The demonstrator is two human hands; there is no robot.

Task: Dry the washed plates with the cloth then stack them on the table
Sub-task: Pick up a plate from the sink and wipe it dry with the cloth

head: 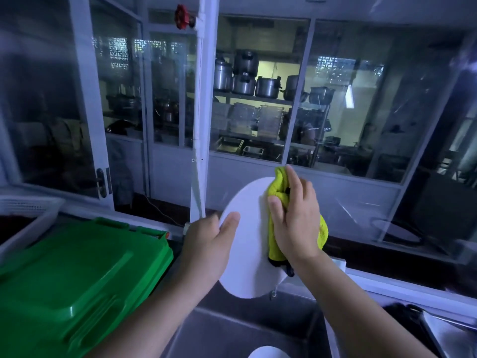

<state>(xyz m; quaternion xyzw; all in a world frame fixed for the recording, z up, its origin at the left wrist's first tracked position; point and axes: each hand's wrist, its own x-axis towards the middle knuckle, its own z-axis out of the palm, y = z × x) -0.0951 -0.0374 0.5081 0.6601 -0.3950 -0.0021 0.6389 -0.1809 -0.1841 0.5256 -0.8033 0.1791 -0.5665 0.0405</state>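
The plate [246, 254], held on edge, has its right portion covered by the cloth [278, 187] and the right hand [296, 223], and the fingers of the left hand [206, 244] pass behind its rim out of sight, only the thumb showing. The middle of the cloth is concealed under the right hand gripping it. A second plate [268, 353] is cut off by the lower edge, the green bin lid [77, 280] and white basket [25, 210] by the left edge, and the metal tray [444, 332] at lower right is blurred and cropped.

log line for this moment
step: drying | left hand: grips white plate rim | right hand: holds yellow cloth on plate | over sink
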